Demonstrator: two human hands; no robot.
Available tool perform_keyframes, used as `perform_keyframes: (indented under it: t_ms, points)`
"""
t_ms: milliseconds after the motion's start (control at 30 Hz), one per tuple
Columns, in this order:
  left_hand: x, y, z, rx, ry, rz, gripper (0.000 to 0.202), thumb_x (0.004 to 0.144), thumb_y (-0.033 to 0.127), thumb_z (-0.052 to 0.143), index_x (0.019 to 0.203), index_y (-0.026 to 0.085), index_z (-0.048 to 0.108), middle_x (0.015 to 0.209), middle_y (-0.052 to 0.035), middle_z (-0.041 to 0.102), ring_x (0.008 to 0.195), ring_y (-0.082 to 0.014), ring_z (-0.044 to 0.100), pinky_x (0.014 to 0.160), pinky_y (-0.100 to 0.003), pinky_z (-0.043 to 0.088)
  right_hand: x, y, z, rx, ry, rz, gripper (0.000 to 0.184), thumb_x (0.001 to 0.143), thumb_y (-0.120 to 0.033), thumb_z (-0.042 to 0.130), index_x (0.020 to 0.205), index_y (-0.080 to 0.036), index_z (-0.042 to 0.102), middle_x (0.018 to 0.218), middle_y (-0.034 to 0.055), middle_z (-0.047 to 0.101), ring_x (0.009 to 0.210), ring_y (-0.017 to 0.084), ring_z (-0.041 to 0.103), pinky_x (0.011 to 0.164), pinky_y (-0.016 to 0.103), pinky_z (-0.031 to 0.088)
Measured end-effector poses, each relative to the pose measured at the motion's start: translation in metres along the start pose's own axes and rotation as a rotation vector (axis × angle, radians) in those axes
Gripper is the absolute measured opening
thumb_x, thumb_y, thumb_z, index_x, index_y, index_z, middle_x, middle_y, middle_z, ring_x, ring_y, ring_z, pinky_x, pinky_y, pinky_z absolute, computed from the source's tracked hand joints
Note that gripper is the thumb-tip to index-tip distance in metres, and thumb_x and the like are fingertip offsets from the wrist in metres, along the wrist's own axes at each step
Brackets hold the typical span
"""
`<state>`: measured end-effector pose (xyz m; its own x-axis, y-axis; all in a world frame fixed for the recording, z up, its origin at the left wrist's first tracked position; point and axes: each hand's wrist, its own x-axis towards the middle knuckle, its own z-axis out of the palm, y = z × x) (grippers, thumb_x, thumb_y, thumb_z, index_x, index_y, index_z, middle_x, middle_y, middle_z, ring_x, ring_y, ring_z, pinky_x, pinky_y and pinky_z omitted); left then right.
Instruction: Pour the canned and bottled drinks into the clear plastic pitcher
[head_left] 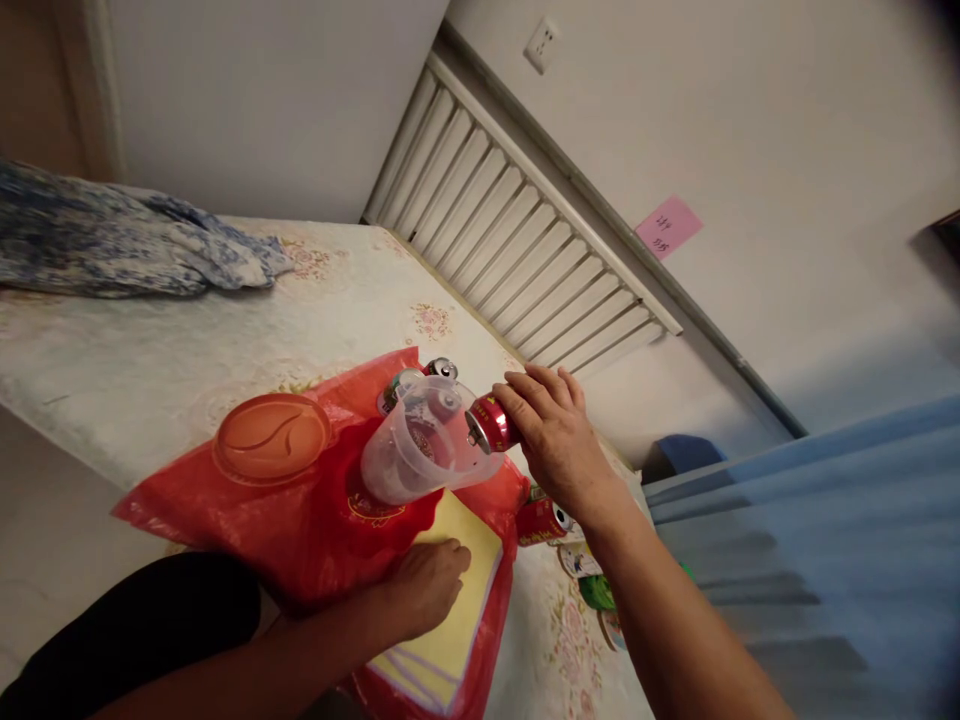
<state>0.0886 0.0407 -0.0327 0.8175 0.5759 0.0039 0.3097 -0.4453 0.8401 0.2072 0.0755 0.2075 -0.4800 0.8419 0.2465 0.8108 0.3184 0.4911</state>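
Red metal can (489,425) tilts over the rim of the clear plastic pitcher (386,465), which stands at eight o'clock from it. To pour cleanly, I would keep the opening well inside the rim and tilt slowly. Right hand (559,445) has its grip closed around the can, back upward, forearm toward five o'clock. Left hand (427,585), at seven o'clock, rests half-curled on the yellow sheet (465,620); whether it grasps this, I cannot tell.

The right hand (559,430) holds a tilted red can (491,425) over a clear plastic jug (386,470). The left hand (430,588) rests on yellow cloth (454,632).
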Motion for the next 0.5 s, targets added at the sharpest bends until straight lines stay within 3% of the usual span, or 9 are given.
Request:
perform_keyframes:
  t_ms: [233,433,500]
  points:
    - [-0.002,0.006,-0.008,0.088,-0.081,0.044,0.02,0.087,0.015,0.048,0.098,0.023,0.063,0.108,-0.0082,0.069,0.095,-0.0256,0.065,0.085,-0.036,0.047,-0.015,0.016,0.029,0.459,0.115,0.173,0.059,0.083,-0.017,0.069,0.14,-0.022,0.052,0.135,0.015,0.058,0.126,0.029,0.055,0.107,0.049,0.046]
    - [0.002,0.006,-0.006,0.174,-0.119,0.043,0.021,0.087,0.015,0.047,0.099,0.02,0.063,0.108,-0.0092,0.07,0.097,-0.0254,0.065,0.086,-0.036,0.05,-0.03,0.037,0.106,1.101,0.207,0.749,0.067,0.063,-0.029,0.08,0.126,-0.02,0.062,0.12,0.0092,0.067,0.106,0.025,0.064,0.088,0.039,0.055]
    - [0.003,0.005,-0.005,0.177,-0.121,0.038,0.02,0.087,0.015,0.047,0.098,0.02,0.063,0.107,-0.0094,0.07,0.098,-0.0258,0.065,0.087,-0.037,0.05,-0.031,0.039,0.137,1.303,0.249,0.862,0.06,0.059,-0.03,0.082,0.116,-0.018,0.066,0.106,0.0063,0.072,0.096,0.024,0.065,0.086,0.038,0.054]
